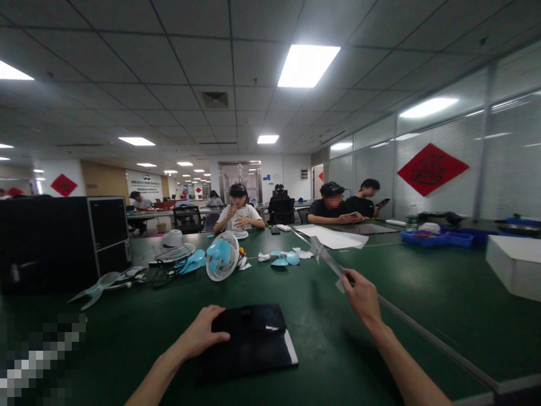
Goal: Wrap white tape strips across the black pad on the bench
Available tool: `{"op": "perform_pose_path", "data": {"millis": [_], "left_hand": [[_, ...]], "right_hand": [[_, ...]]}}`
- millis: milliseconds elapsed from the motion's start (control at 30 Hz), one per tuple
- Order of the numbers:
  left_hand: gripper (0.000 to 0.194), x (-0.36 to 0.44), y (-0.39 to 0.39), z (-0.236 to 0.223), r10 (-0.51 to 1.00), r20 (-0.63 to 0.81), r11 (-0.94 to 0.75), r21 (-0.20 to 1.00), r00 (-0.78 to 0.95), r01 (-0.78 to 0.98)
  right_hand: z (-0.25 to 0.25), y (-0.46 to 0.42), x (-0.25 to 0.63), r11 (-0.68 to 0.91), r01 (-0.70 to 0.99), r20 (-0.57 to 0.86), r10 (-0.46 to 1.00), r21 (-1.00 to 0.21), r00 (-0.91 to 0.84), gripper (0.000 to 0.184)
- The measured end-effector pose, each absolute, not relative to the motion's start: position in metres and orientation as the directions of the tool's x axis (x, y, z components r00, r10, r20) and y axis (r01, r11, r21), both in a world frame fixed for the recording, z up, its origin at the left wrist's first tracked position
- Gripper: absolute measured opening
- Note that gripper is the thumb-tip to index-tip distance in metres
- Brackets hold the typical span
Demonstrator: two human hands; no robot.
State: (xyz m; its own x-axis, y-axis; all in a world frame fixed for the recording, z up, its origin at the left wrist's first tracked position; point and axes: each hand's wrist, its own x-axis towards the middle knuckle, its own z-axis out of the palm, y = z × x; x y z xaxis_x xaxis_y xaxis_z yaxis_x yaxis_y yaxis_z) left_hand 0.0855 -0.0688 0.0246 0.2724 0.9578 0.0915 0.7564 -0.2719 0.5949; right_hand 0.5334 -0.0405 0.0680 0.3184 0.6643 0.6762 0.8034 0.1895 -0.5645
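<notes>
A flat black folder (pixel 249 352) with a flap across its upper part lies on the green table before me; a white edge shows at its right side. My left hand (pixel 205 331) grips the folder at its upper left, thumb on top and fingers by the far edge. Some of those fingers are hidden. Raised over the table to the right, my right hand (pixel 360 294) pinches the near end of a thin, clear plastic strip (pixel 326 258). That strip slants up and away to the left, apart from the folder.
Fan parts lie across the table (pixel 321 321): a white fan grille (pixel 222 256), blue blades (pixel 285 259) and cables. A black computer tower (pixel 110 237) stands left. White paper (pixel 333 235), a blue tray (pixel 437 237) and a white box (pixel 515 265) are right. Several people sit beyond.
</notes>
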Motion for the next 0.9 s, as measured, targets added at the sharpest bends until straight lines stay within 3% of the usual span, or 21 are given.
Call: {"op": "perform_pose_path", "data": {"millis": [133, 233, 300, 400, 533, 667, 767, 900], "left_hand": [[0.086, 0.085, -0.063, 0.019, 0.957, 0.106, -0.278, 0.593, 0.270, 0.756], [0.085, 0.084, -0.058, 0.013, 0.957, 0.134, -0.286, 0.586, 0.257, 0.758], [0.084, 0.084, -0.055, 0.011, 0.956, 0.147, -0.291, 0.590, 0.253, 0.753], [0.074, 0.081, -0.055, 0.019, 0.953, 0.215, -0.303, 0.648, 0.214, 0.699], [0.057, 0.077, -0.066, 0.045, 0.928, 0.363, -0.348, 0.775, 0.080, 0.528], [0.064, 0.082, -0.088, 0.063, 0.950, 0.174, -0.254, 0.914, 0.259, 0.316], [0.058, 0.091, -0.099, 0.066, 0.916, 0.083, -0.233, 0.907, 0.392, 0.352], [0.048, 0.097, -0.102, 0.063, 0.920, -0.024, -0.147, 0.904, 0.392, 0.401]], "right_hand": [[0.073, -0.044, 0.513, 0.411, 0.499, 0.603, 0.730, -0.763, 0.320, 0.040], [0.077, -0.048, 0.493, 0.509, 0.187, 0.540, 0.813, -0.840, 0.217, 0.038], [0.080, -0.052, 0.480, 0.489, 0.000, 0.487, 0.868, -0.872, 0.093, 0.033], [0.082, -0.060, 0.461, 0.320, -0.178, 0.348, 0.923, -0.931, -0.162, 0.026], [0.072, -0.065, 0.444, 0.086, -0.187, 0.166, 0.868, -0.979, -0.468, 0.022], [0.054, -0.064, 0.436, -0.034, -0.108, 0.036, 0.807, -0.994, -0.590, 0.017], [0.046, -0.063, 0.433, -0.072, -0.038, -0.036, 0.807, -0.997, -0.590, 0.015], [0.043, -0.064, 0.431, -0.070, 0.037, -0.079, 0.829, -0.997, -0.553, 0.011]]}}
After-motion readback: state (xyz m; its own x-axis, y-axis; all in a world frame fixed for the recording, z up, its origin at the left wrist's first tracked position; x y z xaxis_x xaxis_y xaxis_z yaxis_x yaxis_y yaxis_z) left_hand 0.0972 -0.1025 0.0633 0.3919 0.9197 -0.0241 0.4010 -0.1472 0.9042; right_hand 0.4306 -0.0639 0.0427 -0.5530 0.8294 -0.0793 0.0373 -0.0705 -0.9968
